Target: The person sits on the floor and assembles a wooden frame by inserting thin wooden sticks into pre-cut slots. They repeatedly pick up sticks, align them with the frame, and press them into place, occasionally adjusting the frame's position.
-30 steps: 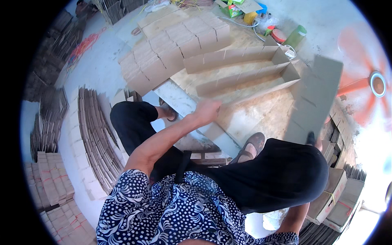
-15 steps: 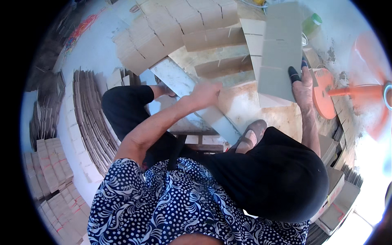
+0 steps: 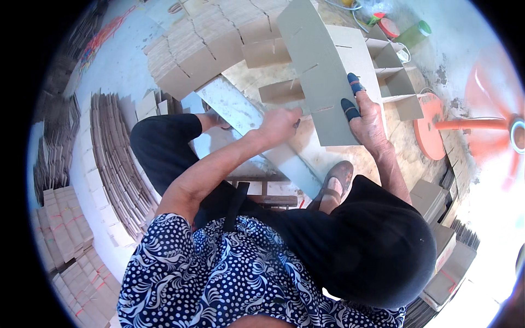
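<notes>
A long slotted cardboard strip [image 3: 317,76] stands tilted in front of me, its top leaning to the left. My right hand [image 3: 367,120] grips its right edge, with dark covers on two fingers pressed against the face. Close to the strip's lower left edge is my left hand [image 3: 280,124], its fingers curled closed; a small dark spot shows at the fingertips, and whatever they hold is hidden. Two short cardboard strips [image 3: 280,92] stand on edge just beyond that hand. A paler slotted sheet [image 3: 355,57] lies behind the held strip.
A curved row of stacked slotted cardboard [image 3: 202,44] lies at the far left. On the right are an assembled cardboard divider grid [image 3: 391,71], a green container [image 3: 414,34] and an orange fan [image 3: 476,124]. More cardboard bundles [image 3: 117,164] line the floor at left. My foot [image 3: 336,183] rests near the board.
My right hand has brought the strip leftward and tilted it toward my left hand. The divider grid at right has come into view. My left hand stays nearly in place.
</notes>
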`<move>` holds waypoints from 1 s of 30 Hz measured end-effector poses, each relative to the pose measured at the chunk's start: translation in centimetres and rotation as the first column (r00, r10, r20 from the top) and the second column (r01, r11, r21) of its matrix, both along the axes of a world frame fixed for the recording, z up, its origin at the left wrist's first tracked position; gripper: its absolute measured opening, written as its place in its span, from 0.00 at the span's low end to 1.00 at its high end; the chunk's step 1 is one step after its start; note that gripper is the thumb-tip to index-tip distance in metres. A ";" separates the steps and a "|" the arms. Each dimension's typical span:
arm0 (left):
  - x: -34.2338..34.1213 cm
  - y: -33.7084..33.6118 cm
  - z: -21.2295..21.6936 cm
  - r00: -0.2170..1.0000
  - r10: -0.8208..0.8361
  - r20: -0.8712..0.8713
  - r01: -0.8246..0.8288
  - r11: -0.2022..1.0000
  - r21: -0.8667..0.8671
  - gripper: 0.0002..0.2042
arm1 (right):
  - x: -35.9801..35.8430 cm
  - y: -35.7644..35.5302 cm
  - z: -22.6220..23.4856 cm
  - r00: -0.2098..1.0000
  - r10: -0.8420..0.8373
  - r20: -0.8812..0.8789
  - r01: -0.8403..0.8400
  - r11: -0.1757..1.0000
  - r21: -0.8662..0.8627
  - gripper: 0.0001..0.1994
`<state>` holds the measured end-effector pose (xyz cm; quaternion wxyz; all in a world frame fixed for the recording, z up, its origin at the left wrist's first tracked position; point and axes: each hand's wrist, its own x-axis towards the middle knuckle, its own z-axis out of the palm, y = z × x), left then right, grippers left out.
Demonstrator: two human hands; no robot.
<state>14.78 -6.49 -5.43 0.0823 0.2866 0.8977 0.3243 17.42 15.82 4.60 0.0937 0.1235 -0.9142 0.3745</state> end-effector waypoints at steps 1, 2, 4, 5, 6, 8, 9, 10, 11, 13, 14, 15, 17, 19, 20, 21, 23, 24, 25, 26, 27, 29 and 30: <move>0.0 0.1 0.1 1.000 0.007 0.009 -0.008 1.000 0.009 0.03 | -0.1 -0.1 0.1 1.000 -0.002 0.022 0.003 1.000 -0.017 0.36; 0.0 0.1 0.1 1.000 0.015 0.005 -0.015 1.000 0.002 0.02 | -0.1 -0.3 0.3 0.999 -0.001 0.043 0.003 0.999 -0.035 0.37; 0.0 0.2 0.1 1.000 0.031 -0.002 -0.031 0.999 -0.010 0.02 | -0.1 -0.5 0.5 0.997 -0.012 0.077 0.013 1.000 -0.020 0.33; 0.0 0.2 0.3 0.999 0.036 0.011 -0.036 0.999 -0.004 0.02 | 0.0 -0.4 0.3 0.996 -0.025 0.089 0.024 1.000 0.013 0.30; 0.0 0.2 0.4 0.999 0.040 0.025 -0.040 0.999 0.002 0.02 | 0.1 -0.4 0.2 0.994 -0.040 0.101 0.035 0.998 0.046 0.28; -0.1 0.1 0.6 0.998 0.040 0.038 -0.040 0.999 -0.006 0.04 | 0.2 -0.7 0.0 0.996 -0.033 0.089 0.031 0.999 0.030 0.28; -0.1 0.1 0.6 0.999 0.042 0.035 -0.042 0.999 -0.002 0.04 | 0.2 -0.8 0.0 0.996 -0.030 0.084 0.028 0.999 0.021 0.29; -0.3 0.0 0.6 0.999 0.043 0.033 -0.044 0.999 0.002 0.04 | 0.3 -1.0 0.1 0.997 -0.024 0.068 0.022 0.999 0.034 0.29; -0.3 0.0 0.5 0.999 0.041 0.034 -0.042 0.999 0.009 0.04 | 0.3 -1.0 0.0 0.999 -0.021 0.050 0.018 0.998 0.055 0.29; -0.3 -0.2 0.4 0.999 0.030 0.023 -0.031 0.999 0.030 0.04 | 0.2 -1.0 -0.5 1.000 -0.011 0.015 0.010 0.995 0.095 0.29; -0.3 -0.3 0.3 1.000 0.021 0.021 -0.022 0.999 0.038 0.05 | 0.1 -1.0 -0.5 1.000 0.006 0.002 -0.006 0.995 0.097 0.29; -0.3 -0.4 0.3 1.000 0.016 0.011 -0.017 0.999 0.038 0.05 | 0.0 -1.1 -0.5 1.000 0.024 -0.010 -0.023 0.995 0.100 0.29; -0.3 -0.6 0.6 1.000 0.006 -0.005 -0.005 0.999 0.041 0.05 | -0.2 -1.5 -0.1 0.999 0.022 0.043 -0.026 0.996 0.086 0.29; -0.4 -0.7 1.3 1.000 0.002 0.009 -0.002 1.000 0.001 0.06 | -0.4 -2.2 0.5 0.985 -0.016 0.173 0.006 0.998 0.060 0.29; -0.5 -0.9 1.6 1.000 0.006 0.010 -0.005 1.000 -0.020 0.06 | -0.5 -2.3 0.3 0.986 -0.015 0.165 0.003 0.998 0.069 0.28; -0.5 -0.9 1.5 0.999 0.002 0.034 -0.002 1.000 -0.003 0.06 | -0.4 -2.3 -0.2 0.987 -0.014 0.158 0.001 0.997 0.078 0.28; -0.2 -0.9 1.4 0.997 -0.003 0.080 0.001 1.000 0.030 0.08 | -0.3 -2.7 -0.3 0.957 -0.053 0.286 0.109 0.977 -0.181 0.26; -0.2 -1.0 1.6 0.991 -0.032 0.134 0.030 0.999 0.022 0.09 | 0.0 -3.3 -0.2 0.904 -0.052 0.424 0.245 0.876 -0.416 0.24; -0.1 -1.0 1.9 0.980 -0.061 0.187 0.059 0.998 0.016 0.10 | 0.3 -3.4 0.0 0.880 -0.041 0.473 0.294 0.829 -0.476 0.24; -0.2 -0.9 2.4 0.966 -0.098 0.238 0.097 0.995 0.019 0.12 | 0.7 -3.5 0.2 0.854 -0.036 0.518 0.352 0.774 -0.526 0.24; -0.2 -0.9 2.9 0.998 -0.040 0.038 0.036 0.994 0.103 0.13 | 1.3 -3.7 0.3 0.825 -0.032 0.564 0.415 0.711 -0.567 0.24; -0.5 -1.5 3.8 0.930 0.134 -0.342 -0.028 0.954 0.297 0.16 | 1.7 -2.4 -1.6 0.952 -0.035 0.303 0.130 0.945 -0.300 0.22; -1.4 -2.1 3.4 0.951 0.155 -0.268 -0.091 0.967 0.239 0.18 | 1.7 -2.1 -1.9 1.000 -0.001 0.029 -0.001 0.998 0.065 0.24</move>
